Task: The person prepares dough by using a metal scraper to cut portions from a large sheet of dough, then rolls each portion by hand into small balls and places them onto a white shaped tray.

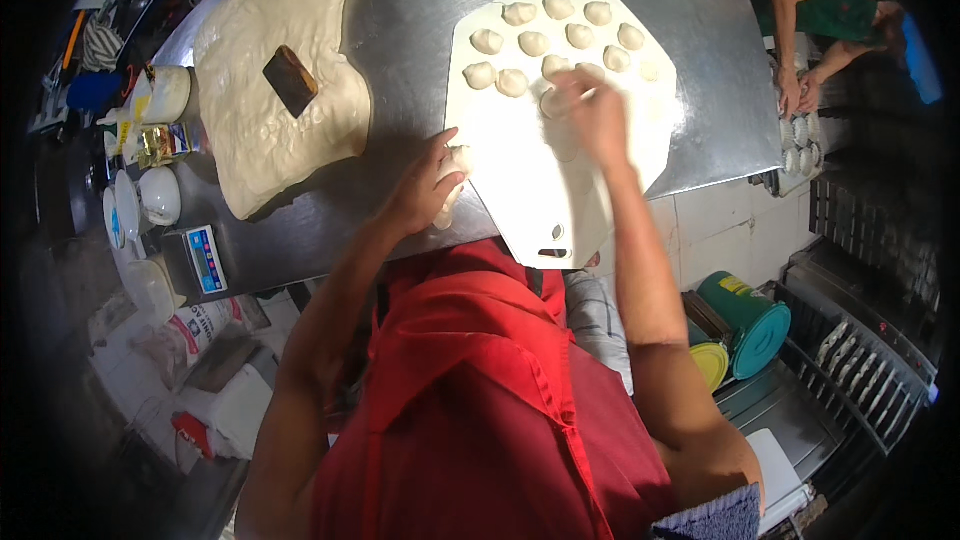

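More than a dozen small dough pieces point(534, 43) sit in loose rows on the far part of the white board point(530, 205), whose near end, with its cut-out handle, juts past the steel counter point(410, 50). Over those rows is the right hand point(597, 118), its fingers blurred — one piece lies right at their tips, though I cannot tell whether they touch or grip it. At the board's left edge, the left hand point(422, 190) has its fingers curled around a strip of dough point(451, 198), thumb across it. Left of the board spreads a large dough slab point(235, 120) with a dark scraper point(290, 81) on top.

As for labels: farther left of the board, a gold packet point(160, 144) bears small, unclear print; nearer the person, a sack point(205, 325) carries bold lettering — and right of the board, below counter level, a green bucket point(745, 315) wears a yellow label.
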